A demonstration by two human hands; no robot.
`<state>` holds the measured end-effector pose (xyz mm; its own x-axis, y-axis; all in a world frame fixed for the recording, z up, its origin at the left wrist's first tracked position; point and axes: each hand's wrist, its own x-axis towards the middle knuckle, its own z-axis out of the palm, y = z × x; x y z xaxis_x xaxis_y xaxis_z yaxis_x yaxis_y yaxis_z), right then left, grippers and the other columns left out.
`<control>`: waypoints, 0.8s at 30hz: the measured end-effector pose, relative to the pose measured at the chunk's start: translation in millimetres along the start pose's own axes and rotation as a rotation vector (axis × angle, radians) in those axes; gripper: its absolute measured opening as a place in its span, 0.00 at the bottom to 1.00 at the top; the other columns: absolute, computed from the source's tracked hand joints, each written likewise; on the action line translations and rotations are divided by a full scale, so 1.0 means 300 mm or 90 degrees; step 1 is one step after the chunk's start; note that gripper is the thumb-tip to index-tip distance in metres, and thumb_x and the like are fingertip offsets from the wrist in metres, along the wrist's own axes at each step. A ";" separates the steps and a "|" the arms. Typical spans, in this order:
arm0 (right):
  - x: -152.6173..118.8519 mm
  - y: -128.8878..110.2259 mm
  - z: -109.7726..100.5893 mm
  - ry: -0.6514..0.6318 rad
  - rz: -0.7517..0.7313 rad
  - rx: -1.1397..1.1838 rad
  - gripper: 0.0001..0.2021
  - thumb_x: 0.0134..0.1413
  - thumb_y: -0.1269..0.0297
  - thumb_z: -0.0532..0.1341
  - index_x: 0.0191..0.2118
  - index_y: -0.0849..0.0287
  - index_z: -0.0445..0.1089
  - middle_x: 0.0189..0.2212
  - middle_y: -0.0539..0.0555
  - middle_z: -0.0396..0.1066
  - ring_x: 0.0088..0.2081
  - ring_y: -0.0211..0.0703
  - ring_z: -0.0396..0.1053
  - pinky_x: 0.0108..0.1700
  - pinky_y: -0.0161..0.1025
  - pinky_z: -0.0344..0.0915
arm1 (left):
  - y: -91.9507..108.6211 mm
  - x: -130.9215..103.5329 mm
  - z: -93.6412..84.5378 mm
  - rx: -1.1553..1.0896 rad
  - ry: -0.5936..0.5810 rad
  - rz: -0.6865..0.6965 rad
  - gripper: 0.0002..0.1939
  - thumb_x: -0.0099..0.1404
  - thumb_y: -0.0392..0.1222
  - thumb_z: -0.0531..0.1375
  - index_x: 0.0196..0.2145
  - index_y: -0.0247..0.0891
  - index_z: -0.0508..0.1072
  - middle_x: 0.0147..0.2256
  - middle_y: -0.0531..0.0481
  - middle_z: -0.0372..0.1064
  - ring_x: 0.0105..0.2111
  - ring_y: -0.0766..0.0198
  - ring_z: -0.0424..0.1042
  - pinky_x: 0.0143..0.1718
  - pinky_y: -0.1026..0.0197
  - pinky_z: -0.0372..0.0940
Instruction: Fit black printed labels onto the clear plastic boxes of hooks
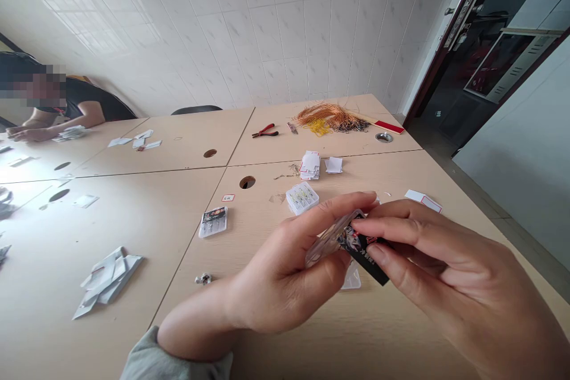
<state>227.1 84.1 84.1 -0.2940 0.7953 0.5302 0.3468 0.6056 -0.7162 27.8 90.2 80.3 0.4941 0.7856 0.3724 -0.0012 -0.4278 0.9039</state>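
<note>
My left hand (291,276) is wrapped round a small clear plastic box (323,244), tilted above the table. Between the thumb and fingers of my right hand (449,267) is a black printed card (367,252), which overlaps the box's edge. Partly hidden beneath my hands, a clear plastic piece (351,278) lies on the table. Just beyond my left hand sits a clear box with small items inside (302,198). Another clear box with a black label (214,222) rests farther left.
On the table (267,231) are white cards (310,165), pliers (266,131), a bundle of orange strands (327,116), a metal ring (383,138) and white packets (107,279). Round holes (247,182) pierce the tabletop. Another person (84,104) sits at the far left.
</note>
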 end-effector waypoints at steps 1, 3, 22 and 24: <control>-0.001 0.002 0.002 0.000 -0.001 -0.004 0.12 0.63 0.73 0.60 0.46 0.48 0.75 0.41 0.45 0.79 0.40 0.32 0.77 0.41 0.26 0.74 | -0.002 -0.001 0.000 0.002 -0.001 0.000 0.35 0.68 0.21 0.54 0.64 0.53 0.66 0.63 0.58 0.68 0.62 0.67 0.67 0.60 0.71 0.63; -0.001 0.007 0.005 -0.001 -0.002 -0.010 0.12 0.63 0.73 0.61 0.46 0.48 0.75 0.41 0.45 0.79 0.40 0.33 0.77 0.41 0.26 0.74 | -0.004 -0.003 0.001 0.002 -0.001 -0.001 0.35 0.68 0.21 0.54 0.64 0.53 0.66 0.63 0.58 0.68 0.62 0.67 0.67 0.60 0.70 0.64; 0.004 0.001 -0.002 0.002 0.005 -0.008 0.12 0.63 0.73 0.61 0.46 0.49 0.75 0.40 0.47 0.80 0.39 0.36 0.78 0.39 0.30 0.75 | -0.007 0.010 -0.001 -0.006 -0.010 0.000 0.32 0.68 0.25 0.56 0.64 0.52 0.66 0.61 0.52 0.70 0.58 0.60 0.71 0.56 0.64 0.69; 0.005 -0.001 0.000 0.005 0.008 -0.003 0.12 0.63 0.73 0.60 0.45 0.48 0.75 0.40 0.47 0.80 0.39 0.37 0.78 0.39 0.30 0.76 | -0.008 0.009 0.002 -0.017 -0.006 -0.003 0.31 0.69 0.27 0.57 0.65 0.51 0.66 0.61 0.50 0.70 0.57 0.58 0.73 0.54 0.63 0.71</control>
<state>226.4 85.1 85.1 -0.2834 0.8027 0.5248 0.3542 0.5962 -0.7205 29.6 93.1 79.2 0.5030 0.7826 0.3667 -0.0224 -0.4123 0.9108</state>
